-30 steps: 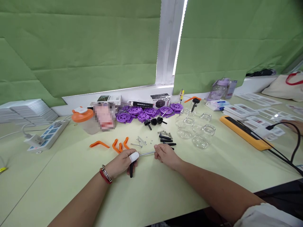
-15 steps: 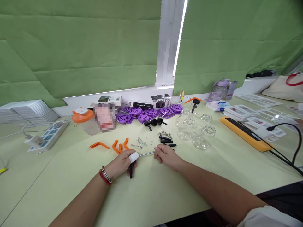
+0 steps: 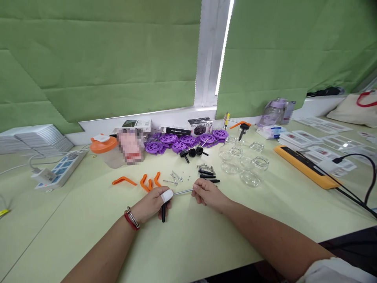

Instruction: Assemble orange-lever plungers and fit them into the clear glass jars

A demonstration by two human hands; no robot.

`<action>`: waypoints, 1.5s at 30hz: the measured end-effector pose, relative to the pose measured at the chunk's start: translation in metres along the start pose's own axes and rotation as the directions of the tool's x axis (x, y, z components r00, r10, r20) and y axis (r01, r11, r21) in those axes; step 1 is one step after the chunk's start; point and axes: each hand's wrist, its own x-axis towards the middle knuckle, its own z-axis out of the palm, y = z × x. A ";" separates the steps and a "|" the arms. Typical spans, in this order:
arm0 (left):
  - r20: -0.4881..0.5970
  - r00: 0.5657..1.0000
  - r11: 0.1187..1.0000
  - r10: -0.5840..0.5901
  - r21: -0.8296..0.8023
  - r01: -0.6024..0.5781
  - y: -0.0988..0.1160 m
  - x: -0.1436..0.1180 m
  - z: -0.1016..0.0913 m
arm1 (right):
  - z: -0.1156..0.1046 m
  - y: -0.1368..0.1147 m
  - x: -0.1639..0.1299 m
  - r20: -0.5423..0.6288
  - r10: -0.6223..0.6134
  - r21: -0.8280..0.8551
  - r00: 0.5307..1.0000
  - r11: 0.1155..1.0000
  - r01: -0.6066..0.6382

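Between my two hands runs a thin metal rod (image 3: 183, 192). My left hand (image 3: 157, 201), with white tape round its thumb, is closed on a black part with a rod-like handle (image 3: 163, 213) poking out below; the rest of that part is hidden by the fingers. My right hand (image 3: 206, 194) pinches the rod's right end. Just beyond the hands lie orange cranked handles (image 3: 149, 182), several loose metal rods (image 3: 174, 177), black tapered pieces (image 3: 208, 176) and coil springs (image 3: 204, 167).
Purple plastic wheel-shaped parts (image 3: 179, 140) and black knobbed pieces (image 3: 191, 152) lie at the back. Several clear glass jars (image 3: 250, 178) stand right of centre. An orange power strip (image 3: 306, 167) sits at the right, a white one (image 3: 61, 169) at the left, near an orange-lidded cup (image 3: 103, 145).
Almost nothing differs. Both hands keep their hold on the rod and black part, and the view has shifted very slightly.
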 end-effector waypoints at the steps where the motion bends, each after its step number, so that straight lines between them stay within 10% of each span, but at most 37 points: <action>1: 0.000 1.000 1.000 0.001 0.001 -0.001 0.000 0.000 0.000 | 0.000 -0.001 0.000 -0.005 0.004 -0.018 1.000 1.000 -0.005; 45: 0.006 1.000 1.000 0.017 -0.005 -0.017 -0.002 0.000 0.000 | 0.000 -0.003 -0.003 0.019 -0.002 -0.048 1.000 0.999 0.003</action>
